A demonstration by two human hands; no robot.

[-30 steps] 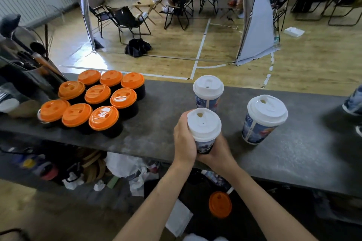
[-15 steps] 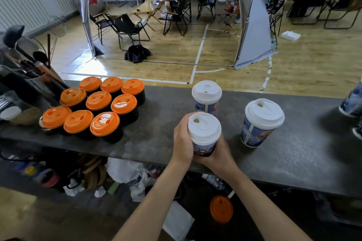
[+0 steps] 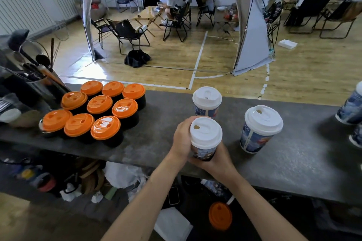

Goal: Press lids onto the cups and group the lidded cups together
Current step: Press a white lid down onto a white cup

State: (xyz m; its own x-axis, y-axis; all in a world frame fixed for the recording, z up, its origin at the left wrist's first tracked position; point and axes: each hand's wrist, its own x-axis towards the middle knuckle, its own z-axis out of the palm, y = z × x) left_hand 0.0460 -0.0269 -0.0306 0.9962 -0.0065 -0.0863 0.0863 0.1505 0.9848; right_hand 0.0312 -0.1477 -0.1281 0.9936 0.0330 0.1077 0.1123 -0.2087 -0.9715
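At the far left of the frame a holder (image 3: 37, 82) of dark utensils stands at the end of the bench (image 3: 156, 123). Just right of it, nine black cups (image 3: 100, 104) with orange lids sit packed three by three.

At centre frame, your left hand (image 3: 181, 139) wraps the held cup (image 3: 204, 149) from its left. Its fingers (image 3: 185, 124) are curled round the wall up to the rim of the white lid (image 3: 206, 132). Your right hand (image 3: 217, 159) is curled round the cup's base from the near right, with most of its fingers hidden behind the cup. The held cup sits at the bench's near edge; you cannot tell whether its base touches.

Directly behind it, close, stands a second cup (image 3: 207, 101), lidded white. A third cup (image 3: 260, 129), also lidded, stands apart to the right. At the right edge, the edge cups (image 3: 350, 109) are cut off by the frame.

Below the bench, at lower centre, a loose lid (image 3: 220, 216), orange, lies amid clutter.
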